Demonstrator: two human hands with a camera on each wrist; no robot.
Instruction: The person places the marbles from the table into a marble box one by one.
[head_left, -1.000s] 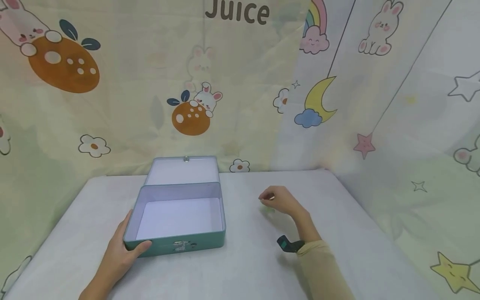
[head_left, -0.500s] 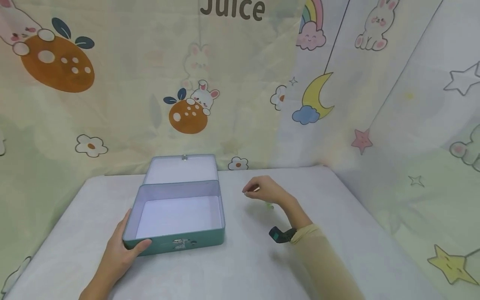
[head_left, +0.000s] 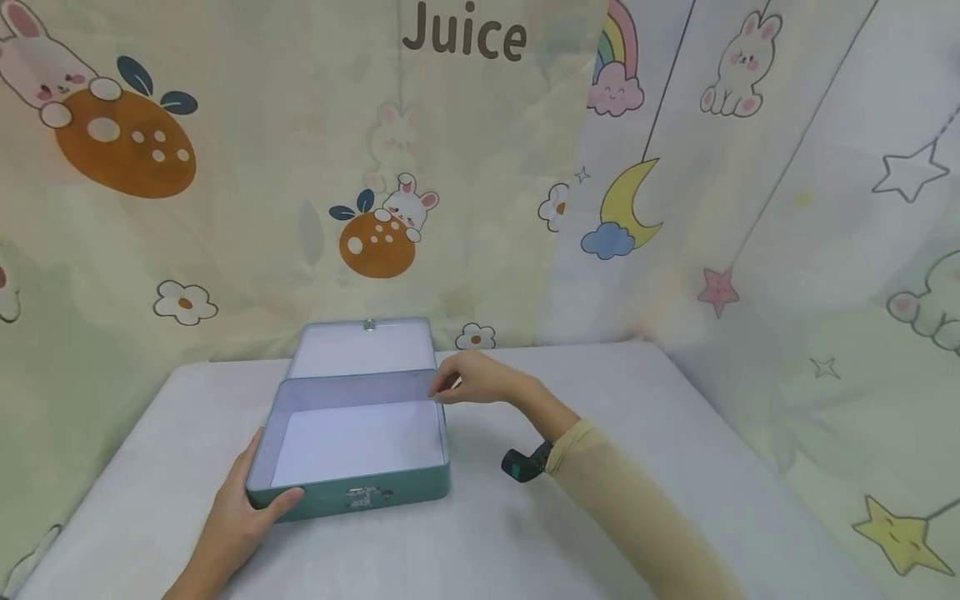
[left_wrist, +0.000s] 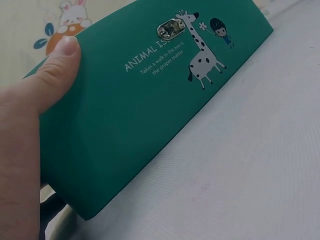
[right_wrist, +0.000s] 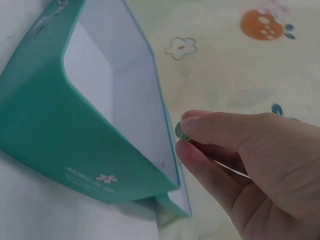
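A green tin box (head_left: 360, 492) stands with its lid (head_left: 363, 348) tipped back, its white inside bare. The left hand (head_left: 238, 517) grips the box's front left corner, its thumb on the front wall; the left wrist view shows that thumb on the green wall (left_wrist: 115, 125) beside a giraffe print. Thumb and fingertips of the right hand (head_left: 480, 379) pinch a small, clear greenish round piece (right_wrist: 180, 131), which the right wrist view shows near the box's rim. In the head view this hand is at the box's back right corner, and the piece is too small to make out.
White cloth covers the table (head_left: 600, 400), which ends at a printed fabric backdrop (head_left: 480, 208) behind the box. A black device (head_left: 525, 465) is strapped at the right wrist, beside a pale yellow sleeve (head_left: 637, 517).
The right hand has moved left from beside a green spot on the table to the box's back right corner. The left hand keeps its grip, and the box has stayed in place.
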